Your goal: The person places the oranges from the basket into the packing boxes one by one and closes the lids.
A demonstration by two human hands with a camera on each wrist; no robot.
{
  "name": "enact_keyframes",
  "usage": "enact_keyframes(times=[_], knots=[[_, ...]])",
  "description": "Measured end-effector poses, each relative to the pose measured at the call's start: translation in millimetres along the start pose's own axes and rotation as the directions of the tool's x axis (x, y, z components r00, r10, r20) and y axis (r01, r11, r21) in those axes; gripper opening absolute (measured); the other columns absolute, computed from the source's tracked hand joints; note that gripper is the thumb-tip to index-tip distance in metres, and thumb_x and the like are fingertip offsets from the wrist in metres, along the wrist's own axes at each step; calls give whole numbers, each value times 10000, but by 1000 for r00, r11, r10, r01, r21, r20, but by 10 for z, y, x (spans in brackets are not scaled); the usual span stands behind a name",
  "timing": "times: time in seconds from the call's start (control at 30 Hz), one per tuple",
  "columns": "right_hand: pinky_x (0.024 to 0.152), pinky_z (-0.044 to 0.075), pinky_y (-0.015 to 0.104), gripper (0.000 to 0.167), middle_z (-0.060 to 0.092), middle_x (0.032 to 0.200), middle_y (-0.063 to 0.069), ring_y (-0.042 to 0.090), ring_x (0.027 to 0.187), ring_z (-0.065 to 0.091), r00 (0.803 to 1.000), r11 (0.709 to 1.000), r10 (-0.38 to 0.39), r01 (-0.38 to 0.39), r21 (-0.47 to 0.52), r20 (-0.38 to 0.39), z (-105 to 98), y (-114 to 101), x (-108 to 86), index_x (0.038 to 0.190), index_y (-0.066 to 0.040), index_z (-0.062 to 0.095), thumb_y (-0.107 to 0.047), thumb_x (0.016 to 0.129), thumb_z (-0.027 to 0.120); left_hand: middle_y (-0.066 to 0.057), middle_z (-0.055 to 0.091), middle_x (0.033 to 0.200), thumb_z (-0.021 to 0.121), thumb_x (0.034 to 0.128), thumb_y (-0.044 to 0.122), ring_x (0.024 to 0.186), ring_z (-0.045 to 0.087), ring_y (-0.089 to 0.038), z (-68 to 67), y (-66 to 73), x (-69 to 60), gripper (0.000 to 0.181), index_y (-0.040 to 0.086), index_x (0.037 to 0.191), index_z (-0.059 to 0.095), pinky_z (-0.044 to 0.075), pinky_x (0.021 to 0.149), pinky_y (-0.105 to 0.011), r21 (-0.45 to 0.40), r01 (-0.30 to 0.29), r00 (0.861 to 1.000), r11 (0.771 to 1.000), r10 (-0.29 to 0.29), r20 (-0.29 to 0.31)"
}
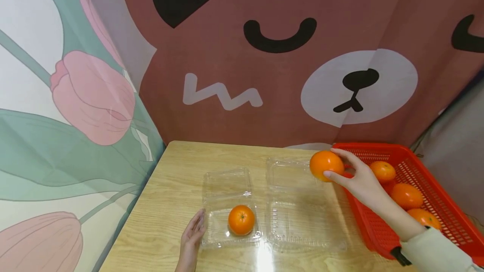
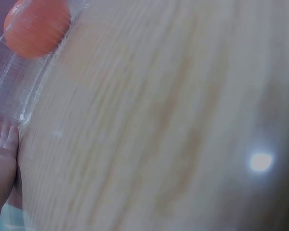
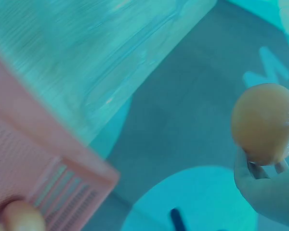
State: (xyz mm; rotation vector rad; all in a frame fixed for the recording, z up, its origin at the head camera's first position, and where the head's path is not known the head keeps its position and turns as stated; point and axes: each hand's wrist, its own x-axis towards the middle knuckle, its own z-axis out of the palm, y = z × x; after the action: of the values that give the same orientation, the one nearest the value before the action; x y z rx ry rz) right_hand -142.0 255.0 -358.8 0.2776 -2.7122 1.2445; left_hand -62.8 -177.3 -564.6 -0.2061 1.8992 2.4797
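My right hand [image 1: 362, 181] grips an orange [image 1: 325, 166] between thumb and fingers, held up near the basket's left rim. In the right wrist view the same orange [image 3: 264, 122] sits in the fingers of that hand [image 3: 269, 195]. My left hand [image 1: 193, 234] rests at the left edge of an opened clear plastic clamshell box [image 1: 217, 232], its fingers fairly straight. One orange [image 1: 241, 220] lies in the front half of this box. The left wrist view has the hand [image 2: 4, 159] beside the box's end [image 2: 14, 91]. A second opened clear box [image 1: 295, 226] lies to the right.
A red plastic basket [image 1: 361, 226] with several oranges [image 1: 406, 196] stands at the table's right side. The wooden table [image 1: 159, 213] meets a curtain [image 1: 264, 125] with a bear print at the back. A flowered curtain [image 1: 75, 171] hangs on the left.
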Motion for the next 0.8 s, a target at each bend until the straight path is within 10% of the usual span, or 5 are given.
enact_keyframes(times=[0.3,0.6,0.8], knots=[[772,521,327,644,609,1259,127,261,950,624,995,997,-60,55,63,84,317,-433,-55,1399,-96,526,-252,841,807,-200,190,1604,474,1016,85,1275,377,75,1,0,-6,591,-51,1528,214,328,1011,-100,3,17,1000,1000,-17,7],[864,523,429,618,604,1275,107,277,1028,600,984,984,-81,54,168,160,726,-676,-45,1366,-101,554,-211,821,824,-199,179,1608,464,1023,94,1462,197,-249,-1,15,-2,588,-53,1530,205,317,1008,-87,14,10,1000,1000,-11,15],[890,512,414,603,611,1285,67,253,1040,598,974,971,-87,37,234,209,1045,-741,-75,1345,-109,572,-216,811,832,-203,185,1605,470,1022,88,1369,327,-24,-4,6,-5,587,-55,1529,213,326,1008,-91,10,3,1000,1000,-3,12]])
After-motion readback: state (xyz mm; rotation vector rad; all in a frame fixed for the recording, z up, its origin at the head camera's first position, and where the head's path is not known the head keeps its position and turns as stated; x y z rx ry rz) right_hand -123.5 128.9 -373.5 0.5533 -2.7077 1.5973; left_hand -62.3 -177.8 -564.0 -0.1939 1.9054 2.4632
